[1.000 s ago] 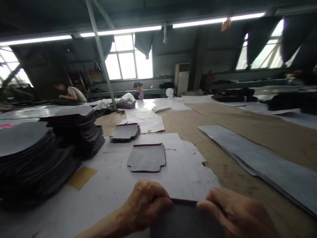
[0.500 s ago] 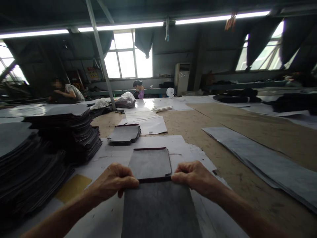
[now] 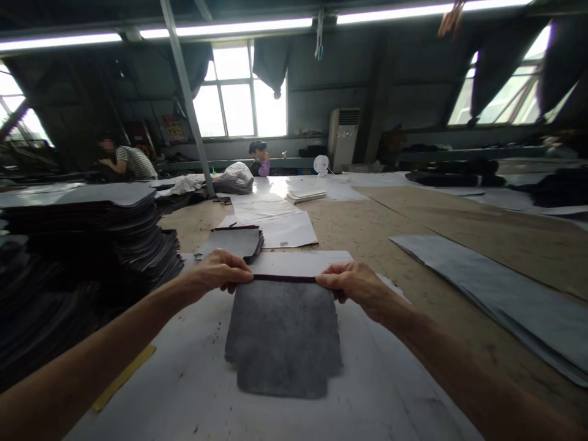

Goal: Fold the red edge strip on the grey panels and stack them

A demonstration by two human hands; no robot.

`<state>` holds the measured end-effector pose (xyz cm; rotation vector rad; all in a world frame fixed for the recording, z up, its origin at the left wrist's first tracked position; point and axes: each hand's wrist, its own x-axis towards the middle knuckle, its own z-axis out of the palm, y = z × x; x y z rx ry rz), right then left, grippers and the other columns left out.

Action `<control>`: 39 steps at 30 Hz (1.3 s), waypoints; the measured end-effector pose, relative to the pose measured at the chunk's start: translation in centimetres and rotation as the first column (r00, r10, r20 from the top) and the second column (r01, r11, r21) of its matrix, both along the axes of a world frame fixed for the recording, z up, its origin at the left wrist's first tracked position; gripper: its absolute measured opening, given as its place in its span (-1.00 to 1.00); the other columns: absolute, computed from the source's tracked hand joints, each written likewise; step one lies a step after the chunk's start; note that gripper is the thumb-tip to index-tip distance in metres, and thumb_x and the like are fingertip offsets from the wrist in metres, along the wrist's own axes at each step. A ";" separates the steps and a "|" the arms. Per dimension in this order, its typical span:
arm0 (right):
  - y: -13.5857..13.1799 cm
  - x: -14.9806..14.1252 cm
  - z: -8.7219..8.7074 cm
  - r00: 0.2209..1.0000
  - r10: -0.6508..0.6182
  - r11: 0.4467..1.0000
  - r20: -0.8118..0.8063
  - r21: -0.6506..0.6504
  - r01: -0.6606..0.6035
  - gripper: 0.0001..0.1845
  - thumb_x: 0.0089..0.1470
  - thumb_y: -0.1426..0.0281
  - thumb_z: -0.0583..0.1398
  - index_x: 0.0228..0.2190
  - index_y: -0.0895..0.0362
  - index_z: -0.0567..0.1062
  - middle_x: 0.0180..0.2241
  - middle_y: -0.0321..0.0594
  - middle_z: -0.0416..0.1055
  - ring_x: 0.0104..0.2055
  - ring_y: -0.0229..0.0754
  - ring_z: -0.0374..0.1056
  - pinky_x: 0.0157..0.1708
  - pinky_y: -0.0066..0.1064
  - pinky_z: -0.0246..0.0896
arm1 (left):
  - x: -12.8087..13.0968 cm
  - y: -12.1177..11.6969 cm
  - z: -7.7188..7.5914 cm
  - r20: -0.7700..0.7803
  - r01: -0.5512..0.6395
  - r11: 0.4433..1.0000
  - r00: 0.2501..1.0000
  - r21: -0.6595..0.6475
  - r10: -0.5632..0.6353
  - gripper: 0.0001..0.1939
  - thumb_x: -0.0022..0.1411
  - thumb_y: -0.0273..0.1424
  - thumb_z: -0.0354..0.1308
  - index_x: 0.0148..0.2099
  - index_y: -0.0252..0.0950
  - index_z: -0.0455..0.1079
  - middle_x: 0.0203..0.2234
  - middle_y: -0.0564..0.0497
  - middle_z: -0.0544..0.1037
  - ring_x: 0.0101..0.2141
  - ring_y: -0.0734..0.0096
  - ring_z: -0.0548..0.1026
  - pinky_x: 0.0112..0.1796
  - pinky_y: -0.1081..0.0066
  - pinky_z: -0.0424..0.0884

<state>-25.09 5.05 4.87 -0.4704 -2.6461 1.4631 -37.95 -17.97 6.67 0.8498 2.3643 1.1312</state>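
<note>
A grey sheet-like piece [image 3: 285, 337], perhaps fabric or leather, has a dark strip along its far edge and notched corners at its near end. My left hand [image 3: 215, 269] pinches the far left corner between thumb and fingers. At the far right corner, my right hand [image 3: 353, 283] grips the same edge, and the strip runs straight between the two hands. White paper [image 3: 184, 373] lies beneath the piece. Just beyond my left hand sits a small stack of similar grey pieces [image 3: 236, 240] with a dark red edge, partly covered by that hand.
Tall stacks of dark-edged sheets [image 3: 138, 245] stand on the left. A yellow piece [image 3: 124, 376] lies by my left forearm. Long grey sheets [image 3: 482, 306] rest on the right. Beyond are a metal post [image 3: 186, 92], a small white fan [image 3: 321, 164] and two people, one in stripes [image 3: 135, 162].
Both hands have moved forward with the grey piece, which now covers the spot where another grey piece lay. Its notched near end has come into view.
</note>
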 end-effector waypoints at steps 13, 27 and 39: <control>-0.7 -2.4 -3.8 0.981 -0.180 0.794 -0.070 0.579 0.187 -0.75 0.15 0.25 0.09 -0.35 0.18 0.43 -0.36 -0.25 0.39 -0.29 -0.24 0.33 -0.21 -0.27 0.24 | -0.7 1.9 -7.7 -0.609 -0.214 0.975 0.765 0.066 0.210 -0.79 0.14 -0.32 0.04 -0.31 -0.21 0.50 -0.39 0.03 0.47 -0.34 0.39 0.42 -0.28 0.45 0.30; -0.5 -3.0 -4.0 0.965 -0.255 0.847 -0.057 0.469 0.251 -0.76 0.14 0.27 0.12 -0.26 0.19 0.41 -0.25 -0.21 0.38 -0.22 -0.21 0.33 -0.19 -0.23 0.26 | 5.5 3.0 -6.3 -0.729 0.181 0.966 0.633 -0.187 -0.260 -0.55 0.24 -0.18 -0.03 0.14 -0.17 0.21 0.10 0.00 0.29 0.07 0.26 0.25 0.10 0.28 0.16; 3.6 7.2 -1.8 0.959 -0.284 0.952 0.022 0.131 0.278 -0.87 0.07 0.46 0.12 -0.32 0.23 0.43 -0.50 -0.31 0.34 -0.58 -0.37 0.24 -0.63 -0.53 0.17 | 6.4 2.6 -7.3 -0.690 0.208 0.936 0.634 -0.284 -0.350 -0.51 0.28 -0.13 -0.12 0.20 -0.18 0.13 0.15 -0.03 0.20 0.13 0.21 0.18 0.12 0.21 0.14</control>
